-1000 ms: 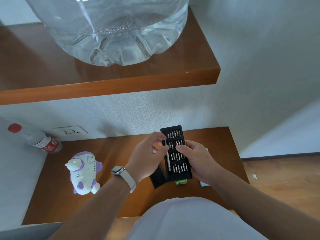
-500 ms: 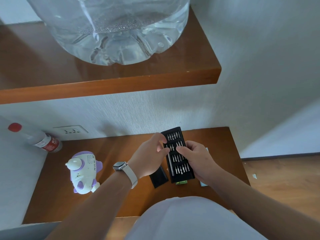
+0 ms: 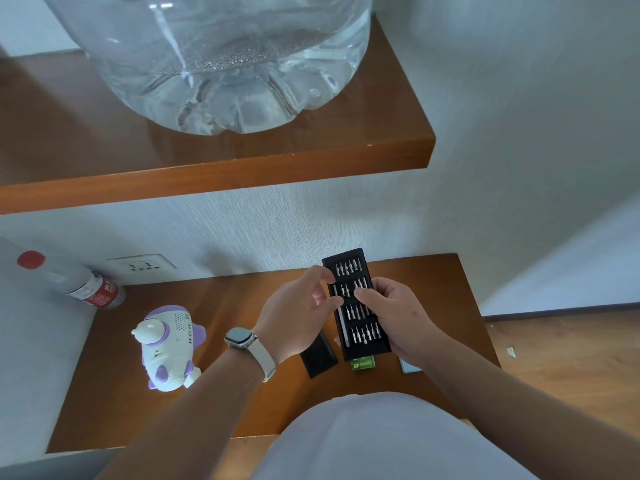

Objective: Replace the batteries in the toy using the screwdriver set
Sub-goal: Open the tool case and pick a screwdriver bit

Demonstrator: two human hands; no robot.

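The left hand (image 3: 298, 315) has opened slightly (thumb and forefinger apart) beside the black rectangular screwdriver-bit tray (image 3: 358, 306), now tilted farther.

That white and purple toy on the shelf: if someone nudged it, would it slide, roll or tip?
The toy looks like hard moulded plastic, so probably stiff and fairly light. Its rounded body and knobbly feet suggest it might rock or tip rather than slide flat. The wooden shelf looks glossy, so it could skid somewhat too.

A large clear water jug (image 3: 214, 60) stands on the upper wooden shelf (image 3: 346, 157). A red-capped bottle (image 3: 74, 282) lies near the wall socket (image 3: 142, 266).
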